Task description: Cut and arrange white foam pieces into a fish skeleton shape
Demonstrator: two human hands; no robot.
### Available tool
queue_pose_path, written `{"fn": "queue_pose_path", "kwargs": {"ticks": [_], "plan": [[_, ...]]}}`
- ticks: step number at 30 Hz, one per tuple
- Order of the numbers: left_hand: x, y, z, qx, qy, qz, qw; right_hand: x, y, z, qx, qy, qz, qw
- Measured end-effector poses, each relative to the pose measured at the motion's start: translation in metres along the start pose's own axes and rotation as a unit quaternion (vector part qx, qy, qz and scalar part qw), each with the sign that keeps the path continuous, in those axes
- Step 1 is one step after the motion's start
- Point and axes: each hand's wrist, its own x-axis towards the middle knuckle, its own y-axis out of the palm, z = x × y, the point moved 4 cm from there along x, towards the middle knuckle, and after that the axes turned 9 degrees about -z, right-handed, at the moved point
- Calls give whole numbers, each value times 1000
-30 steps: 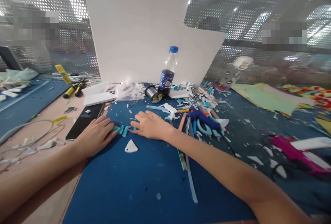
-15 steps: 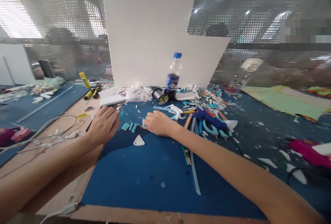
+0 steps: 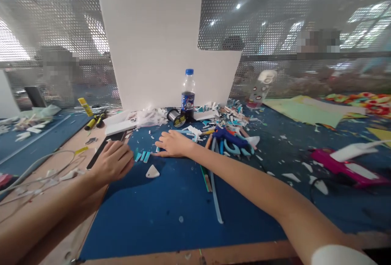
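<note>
My left hand (image 3: 114,160) is closed, with its knuckles up, over the left edge of the blue mat (image 3: 146,216). A small teal foam piece (image 3: 135,153) shows at its fingertips. Spread low on the mat, my right hand (image 3: 173,143) has its fingers apart, and a small blue-white piece (image 3: 158,149) shows between thumb and fingers. Short teal strips (image 3: 146,157) lie between both hands. Closer to me is a white rounded triangle with a hole (image 3: 152,171). A dark flat bar (image 3: 100,151) extends beyond my left hand.
Behind stand a cola bottle (image 3: 188,98), a wire spool (image 3: 176,118) and a white board (image 3: 155,40). A blue glue gun (image 3: 230,138), light-blue-handled tool (image 3: 233,149) and long pale strip (image 3: 217,199) lie right. Foam scraps (image 3: 235,114) cover the back; a magenta glue gun (image 3: 345,169) lies far right.
The view has shifted, so the scene sits further left. Both hands stay near the teal strips; the left hand appears closer to them. The strips and white triangle keep their arrangement.
</note>
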Motion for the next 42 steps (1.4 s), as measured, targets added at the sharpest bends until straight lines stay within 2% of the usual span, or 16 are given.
{"fn": "queue_pose_path", "kwargs": {"ticks": [3, 5, 8, 9, 10, 13, 17, 21, 23, 25, 29, 32, 35, 38, 40, 42], "plan": [[-2, -4, -6, 9, 24, -10, 1000, 0, 1, -2, 40, 15, 1, 999], [-1, -8, -10, 1, 13, -18, 1000, -4, -4, -3, 77, 33, -6, 996], [6, -10, -13, -45, -88, -23, 995, -15, -22, 3, 153, 64, -20, 986], [9, -8, -14, -54, -132, -14, 990, -20, -31, 8, 185, 70, -26, 980], [13, -5, -18, -69, -148, 1, 987, -24, -39, 15, 218, 71, -29, 973], [26, 3, -37, -145, -118, 45, 981, -37, -59, 37, 298, 70, -34, 951], [38, 7, -52, -208, -132, 25, 969, -50, -71, 52, 349, 92, -30, 932], [37, 10, -58, -282, -147, 26, 948, -65, -83, 52, 365, 113, -8, 924], [31, 11, -58, -309, -161, 38, 937, -77, -90, 40, 340, 142, 18, 929], [23, 12, -58, -333, -179, 48, 925, -98, -93, 8, 173, 268, 68, 945], [11, 11, -59, -377, -199, 35, 904, -145, -96, -64, 17, 413, 94, 906], [8, 9, -60, -392, -201, 12, 898, -169, -80, -97, -15, 460, 163, 873], [9, 6, -59, -411, -194, -4, 891, -174, -62, -102, -24, 472, 210, 856], [11, 4, -60, -438, -173, 0, 883, -172, -53, -97, -72, 488, 213, 843], [12, 3, -60, -468, -171, 4, 867, -172, -50, -94, -99, 491, 209, 840], [12, 5, -59, -502, -215, 8, 838, -173, -48, -94, -112, 488, 210, 840]]}}
